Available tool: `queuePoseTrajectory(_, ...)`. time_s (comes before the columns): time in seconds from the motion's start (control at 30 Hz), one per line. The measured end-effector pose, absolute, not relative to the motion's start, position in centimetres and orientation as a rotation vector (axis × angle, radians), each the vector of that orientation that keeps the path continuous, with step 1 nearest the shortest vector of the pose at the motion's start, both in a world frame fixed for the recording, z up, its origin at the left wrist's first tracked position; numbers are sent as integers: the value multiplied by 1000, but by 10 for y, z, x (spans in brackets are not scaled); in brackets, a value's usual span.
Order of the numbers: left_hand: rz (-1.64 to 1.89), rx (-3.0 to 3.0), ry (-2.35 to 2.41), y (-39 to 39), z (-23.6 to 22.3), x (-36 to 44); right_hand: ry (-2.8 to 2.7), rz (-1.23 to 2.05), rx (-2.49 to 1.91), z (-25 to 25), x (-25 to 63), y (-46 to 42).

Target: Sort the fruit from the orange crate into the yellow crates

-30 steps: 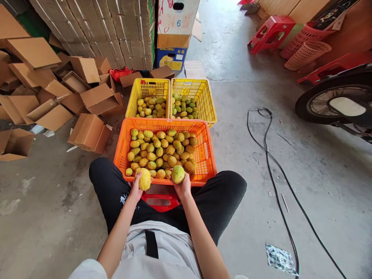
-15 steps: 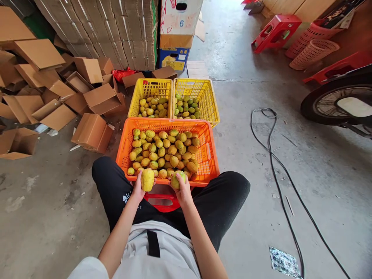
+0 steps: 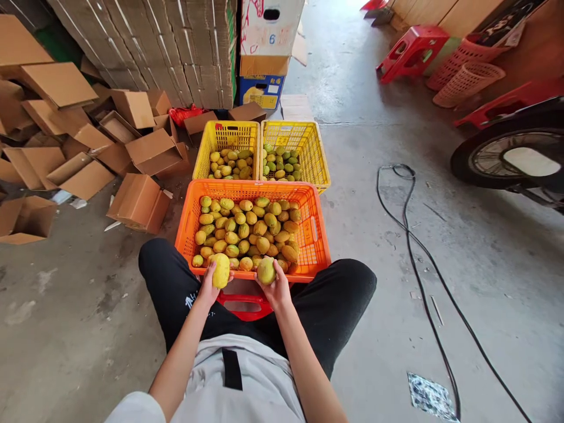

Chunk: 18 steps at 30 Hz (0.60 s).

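Note:
My left hand [image 3: 208, 288] is closed round a plump yellow oval fruit [image 3: 221, 271] with faint ridges; its exact kind I cannot tell. In my right hand [image 3: 278, 290] is a rounder yellow-green fruit [image 3: 266, 271], with the fingers curled behind and beside it. Both fruits are held apart, over the near rim of an orange plastic crate [image 3: 315, 235]. Many yellow, orange and greenish oval fruits [image 3: 243, 231] of the same sort lie in that crate. A red plastic stool [image 3: 247, 311] shows between my legs under the crate's near edge.
Behind the orange crate stand two yellow crates: the left one [image 3: 204, 147] with yellowish fruits, the right one [image 3: 315, 153] with greener ones. Open cardboard boxes [image 3: 138, 200] are heaped at the left. A black cable [image 3: 408, 235] and a motorcycle wheel [image 3: 489, 155] are at the right.
The fruit in my right hand has been turned, its greener side giving way to a duller yellow one. The left fruit has tilted a little. Both hands stay near the crate's rim.

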<state>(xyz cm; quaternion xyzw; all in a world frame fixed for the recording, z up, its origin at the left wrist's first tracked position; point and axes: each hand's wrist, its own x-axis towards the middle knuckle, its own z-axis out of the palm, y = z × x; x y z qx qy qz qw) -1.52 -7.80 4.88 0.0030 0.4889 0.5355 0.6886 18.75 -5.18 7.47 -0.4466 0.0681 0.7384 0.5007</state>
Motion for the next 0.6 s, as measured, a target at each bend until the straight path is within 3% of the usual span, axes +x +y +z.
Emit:
queuePoseTrajectory(0.23,1301,31,1076,-81,47,-10,122,1849,-1019,82,183,-52)
queuePoseTrajectory(0.6,1088,-37,1139,-74,70,-1,64,1874,-1038,78,178,-56)
